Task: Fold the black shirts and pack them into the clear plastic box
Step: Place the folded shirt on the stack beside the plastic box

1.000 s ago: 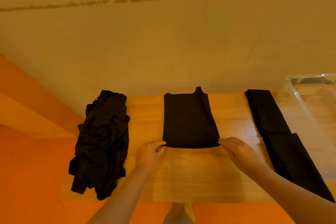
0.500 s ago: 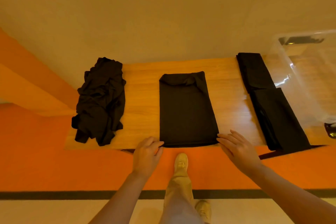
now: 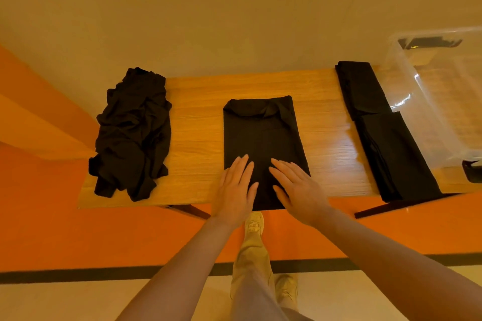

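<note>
Wooden tabletop (image 3: pixel 198 122) carries a folded shirt (image 3: pixel 262 135) at centre. Left hand (image 3: pixel 234 190) and right hand (image 3: pixel 300 190) press flat on its 6 o'clock end, fingers straight and slightly spread. Crumpled shirts (image 3: pixel 133 135) lie at 9 o'clock, folded stacks (image 3: pixel 383 133) and the box (image 3: pixel 427 101) at 3 o'clock.

We see a wooden worktop (image 3: pixel 198 122) against the wall, dark legs showing under its near edge. On its left end lies a crumpled pile of black shirts (image 3: pixel 133 135), hanging a little over the near edge. In the middle we see a folded black shirt (image 3: pixel 260 135) lying flat, collar end away from us, its near end at the worktop's edge. Right of it we note two folded black shirts (image 3: pixel 383 133) laid end to end, touching. A clear plastic box (image 3: pixel 427 101) stands on the right end, just beside them.
</note>
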Demonstrator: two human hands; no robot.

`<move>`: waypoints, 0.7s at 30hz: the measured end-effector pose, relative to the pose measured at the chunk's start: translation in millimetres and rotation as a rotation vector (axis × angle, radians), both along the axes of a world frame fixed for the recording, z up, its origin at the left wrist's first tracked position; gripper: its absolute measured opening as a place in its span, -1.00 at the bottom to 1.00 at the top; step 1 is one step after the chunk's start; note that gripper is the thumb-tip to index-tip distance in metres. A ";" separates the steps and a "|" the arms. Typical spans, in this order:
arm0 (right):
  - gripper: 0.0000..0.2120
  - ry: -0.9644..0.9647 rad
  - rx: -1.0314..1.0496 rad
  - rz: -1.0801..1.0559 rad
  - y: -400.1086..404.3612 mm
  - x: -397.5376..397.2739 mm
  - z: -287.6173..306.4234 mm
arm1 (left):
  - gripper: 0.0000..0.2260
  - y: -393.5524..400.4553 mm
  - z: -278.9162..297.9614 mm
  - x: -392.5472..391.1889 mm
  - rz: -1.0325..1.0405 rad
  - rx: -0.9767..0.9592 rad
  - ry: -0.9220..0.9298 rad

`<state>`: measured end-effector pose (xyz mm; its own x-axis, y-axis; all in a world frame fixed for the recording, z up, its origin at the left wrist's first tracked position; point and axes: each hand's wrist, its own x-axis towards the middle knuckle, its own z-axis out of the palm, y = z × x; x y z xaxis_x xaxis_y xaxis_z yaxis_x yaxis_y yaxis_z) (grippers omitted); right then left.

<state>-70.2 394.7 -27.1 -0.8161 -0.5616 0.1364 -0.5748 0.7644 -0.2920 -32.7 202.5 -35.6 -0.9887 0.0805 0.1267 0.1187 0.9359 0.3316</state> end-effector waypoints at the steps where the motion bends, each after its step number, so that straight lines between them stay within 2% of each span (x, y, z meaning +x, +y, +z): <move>1: -0.51 -0.026 0.038 -0.001 -7.7 -6.4 -5.3 | -0.52 2.9 -4.4 -9.4 -0.012 -0.018 -0.032; 6: -0.41 -0.089 0.148 -0.051 0.1 -26.8 -24.3 | -0.44 -11.7 -20.3 -25.1 -0.003 -0.140 -0.124; 10: -0.33 -0.134 0.153 -0.168 24.2 -31.5 -25.2 | -0.37 -27.1 -18.5 -21.1 0.003 -0.166 -0.174; 17: -0.34 -0.156 0.147 -0.217 25.0 -28.1 -20.2 | -0.38 -26.0 -13.3 -20.5 0.000 -0.181 -0.216; 21: -0.42 -0.119 0.116 -0.180 10.7 -40.5 -8.0 | -0.46 -22.5 -2.8 -37.9 0.014 -0.118 -0.145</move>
